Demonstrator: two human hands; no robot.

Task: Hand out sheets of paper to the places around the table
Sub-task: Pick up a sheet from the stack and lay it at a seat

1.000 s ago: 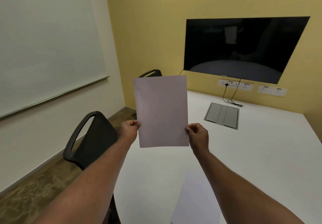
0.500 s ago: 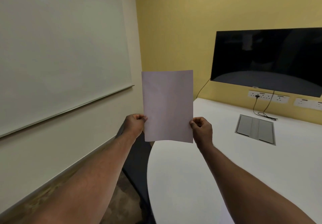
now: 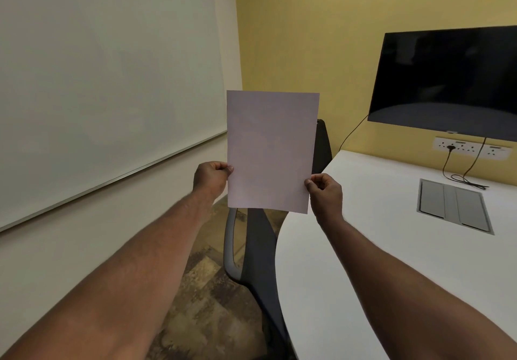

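Note:
A blank white sheet of paper [image 3: 270, 149] stands upright in the air in front of me, above the left edge of the white table [image 3: 377, 247]. My left hand [image 3: 211, 176] pinches its lower left edge. My right hand [image 3: 326, 194] pinches its lower right edge. Both arms are stretched forward. No other sheet shows on the table in this view.
A dark chair [image 3: 251, 247] with a grey armrest stands tucked at the table's left side, another chair [image 3: 323, 144] behind the paper. A whiteboard [image 3: 106, 80] fills the left wall. A black screen [image 3: 447, 80], wall sockets [image 3: 472, 151], cables and a grey table hatch [image 3: 454, 210] lie on the right.
The view has swung left and forward along the table. The sheet stays held in both hands. The sheet lying on the near table edge a second ago is out of view.

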